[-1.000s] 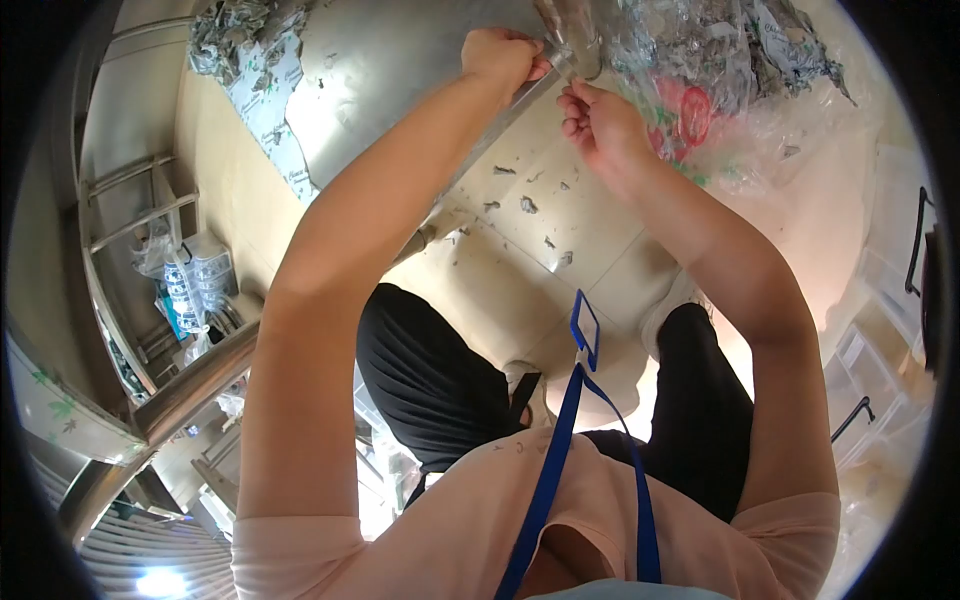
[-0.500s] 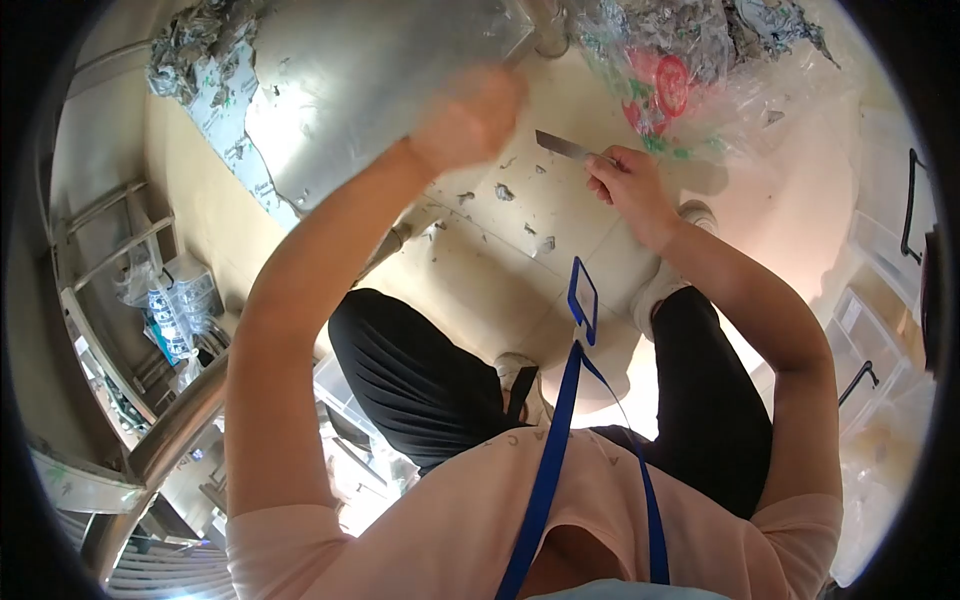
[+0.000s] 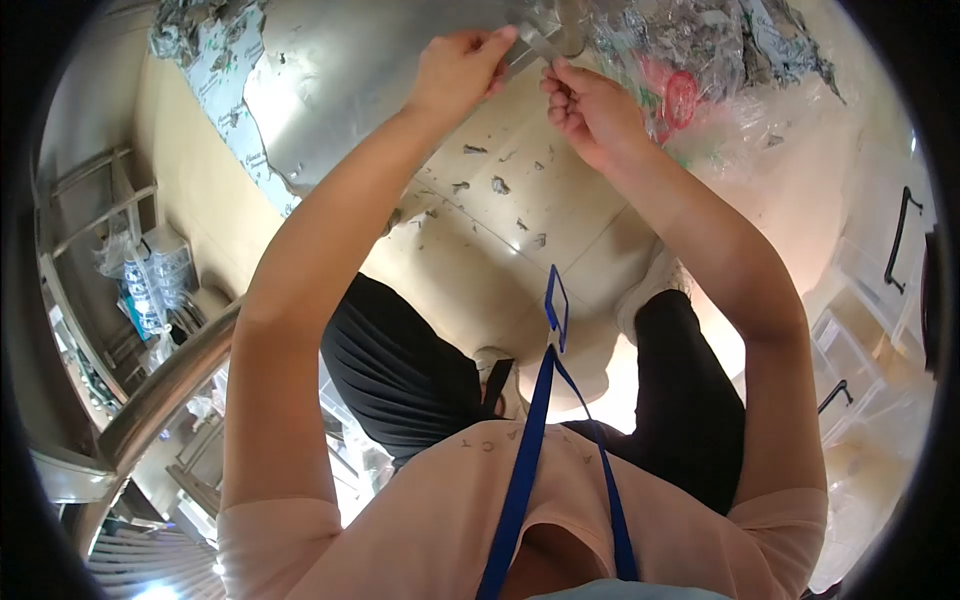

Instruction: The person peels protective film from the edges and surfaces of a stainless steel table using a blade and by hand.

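Observation:
My right hand (image 3: 595, 112) is closed on a flat metal knife blade (image 3: 541, 42), which points up and left to the edge of a shiny metal panel (image 3: 360, 85). My left hand (image 3: 458, 72) is at that same edge, thumb and fingers pinched together close to the blade's tip. Whatever sits between those fingers is too small or hidden to name. Printed protective film (image 3: 232, 110), torn along its edge, still covers the panel's left side.
Scraps of film (image 3: 500, 185) lie on the tiled floor. Clear plastic bags (image 3: 680, 50) with crumpled film are at upper right. Drawers with black handles (image 3: 903, 240) stand right, a metal rail (image 3: 170, 385) left. A blue lanyard (image 3: 530, 440) hangs from my neck.
My right hand has moved up and left with the knife blade, from over the floor to the panel's edge. My left hand, blurred before, has risen slightly and is now steady near the blade.

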`<state>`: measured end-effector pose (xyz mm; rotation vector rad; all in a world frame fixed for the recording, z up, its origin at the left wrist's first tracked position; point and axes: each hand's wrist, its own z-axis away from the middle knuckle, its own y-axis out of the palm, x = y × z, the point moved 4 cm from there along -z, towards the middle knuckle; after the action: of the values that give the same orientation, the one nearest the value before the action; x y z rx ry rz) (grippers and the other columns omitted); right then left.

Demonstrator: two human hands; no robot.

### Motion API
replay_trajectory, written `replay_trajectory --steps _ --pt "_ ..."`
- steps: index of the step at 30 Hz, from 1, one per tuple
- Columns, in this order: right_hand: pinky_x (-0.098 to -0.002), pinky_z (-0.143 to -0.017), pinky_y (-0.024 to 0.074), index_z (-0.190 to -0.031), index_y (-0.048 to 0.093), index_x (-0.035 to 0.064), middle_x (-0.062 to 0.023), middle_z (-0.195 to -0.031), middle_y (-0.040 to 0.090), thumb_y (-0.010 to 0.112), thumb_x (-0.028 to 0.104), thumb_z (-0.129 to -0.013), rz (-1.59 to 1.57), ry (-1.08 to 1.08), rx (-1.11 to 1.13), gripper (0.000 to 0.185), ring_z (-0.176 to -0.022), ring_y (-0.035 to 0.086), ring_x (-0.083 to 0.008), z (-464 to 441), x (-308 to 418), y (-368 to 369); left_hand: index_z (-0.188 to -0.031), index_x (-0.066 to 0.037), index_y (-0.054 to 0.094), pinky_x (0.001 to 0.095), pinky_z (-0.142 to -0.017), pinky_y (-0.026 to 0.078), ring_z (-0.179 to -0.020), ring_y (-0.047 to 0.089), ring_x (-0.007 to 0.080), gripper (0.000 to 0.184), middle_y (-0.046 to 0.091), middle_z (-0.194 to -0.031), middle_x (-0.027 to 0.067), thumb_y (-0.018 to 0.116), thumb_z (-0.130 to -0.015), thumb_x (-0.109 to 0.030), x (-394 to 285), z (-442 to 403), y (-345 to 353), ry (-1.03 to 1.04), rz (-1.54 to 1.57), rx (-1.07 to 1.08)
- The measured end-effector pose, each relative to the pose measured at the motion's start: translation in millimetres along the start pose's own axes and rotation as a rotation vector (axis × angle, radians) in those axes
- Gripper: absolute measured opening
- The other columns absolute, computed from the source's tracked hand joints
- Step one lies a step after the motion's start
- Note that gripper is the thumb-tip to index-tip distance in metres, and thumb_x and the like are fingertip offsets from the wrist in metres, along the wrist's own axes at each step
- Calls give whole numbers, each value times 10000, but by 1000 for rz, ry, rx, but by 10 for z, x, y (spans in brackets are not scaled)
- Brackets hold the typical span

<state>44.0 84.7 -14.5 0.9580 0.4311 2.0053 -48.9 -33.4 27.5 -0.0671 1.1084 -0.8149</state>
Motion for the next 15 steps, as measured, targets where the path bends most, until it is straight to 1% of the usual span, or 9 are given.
replay_trajectory --steps 3,6,9,11,12,15 --pt "-210 -485 367 -816 536 16 -33 -702 527 485 146 -852 -94 42 -39 144 -546 447 -93 -111 -23 151 -725 20 613 240 -480 458 -450 534 126 363 577 -575 76 497 -820 -311 -100 -272 94 86 118 -46" --pt "-209 -471 357 -800 524 27 -25 -681 506 463 151 -862 -130 65 -68 151 -530 425 -85 -136 -38 236 -794 14 624 387 -610 484 -606 597 299 244 596 -592 129 469 -749 -169 -284 -379 117 -36 -46 -70" --pt "-208 -455 339 -783 512 38 -16 -655 482 452 157 -868 -168 72 -49 158 -510 396 -80 -255 -60 163 -729 10 635 391 -631 472 -663 607 308 216 602 -616 164 491 -691 -147 -411 -362 91 -14 -181 -129" --pt "-205 -446 325 -780 505 43 -14 -642 467 448 158 -870 -169 65 -21 157 -497 377 -77 -255 -93 166 -738 4 635 386 -641 470 -692 605 318 216 602 -656 189 499 -675 -152 -283 -453 117 110 -329 -194" --pt "-205 -448 321 -785 502 42 -16 -644 465 447 159 -871 -171 68 -37 156 -501 376 -78 -224 -101 179 -743 1 636 384 -647 470 -706 604 323 218 602 -676 201 503 -668 -155 -331 -432 97 178 -405 -231" --pt "-205 -455 311 -796 493 38 -22 -656 463 443 162 -874 -181 47 -64 155 -516 376 -80 -149 -104 218 -737 7 635 384 -681 469 -749 595 340 232 596 -719 216 508 -655 -168 -390 -406 96 115 -314 -174"
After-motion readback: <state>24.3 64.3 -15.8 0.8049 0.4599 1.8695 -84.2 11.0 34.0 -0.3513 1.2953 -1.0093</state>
